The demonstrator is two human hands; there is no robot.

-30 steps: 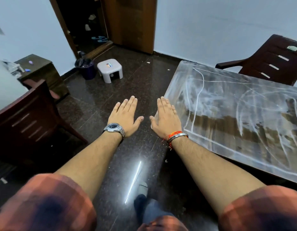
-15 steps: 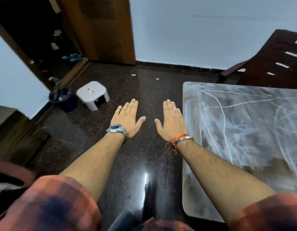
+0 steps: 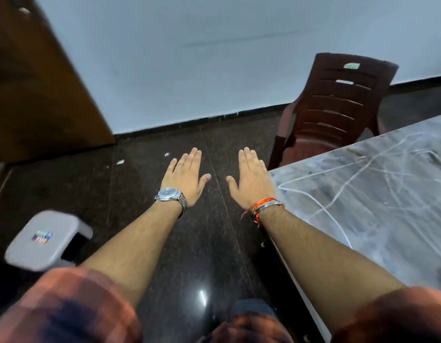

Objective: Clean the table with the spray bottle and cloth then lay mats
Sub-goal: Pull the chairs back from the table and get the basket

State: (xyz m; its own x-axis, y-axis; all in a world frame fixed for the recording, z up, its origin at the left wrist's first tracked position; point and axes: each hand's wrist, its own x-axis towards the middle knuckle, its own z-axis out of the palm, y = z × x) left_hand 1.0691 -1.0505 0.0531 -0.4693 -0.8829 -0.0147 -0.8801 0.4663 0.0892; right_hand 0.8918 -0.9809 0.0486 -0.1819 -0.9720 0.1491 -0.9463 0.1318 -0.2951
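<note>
Both hands empty: left hand and right hand held out flat, palms down, fingers straight, over dark floor, the right one near the bench corner. Bench top streaked with white smears and lines; looks hard and smooth, likely slick once wet. No spray bottle, cloth or mats in view; judgement: bottle light and rigid, take at the neck with 1 finger on the trigger; cloth soft, bunch in the palm.

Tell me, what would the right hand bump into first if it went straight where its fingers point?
Probably the wall: the right hand points over the floor, passing left of the chair, though depth is unclear.
</note>
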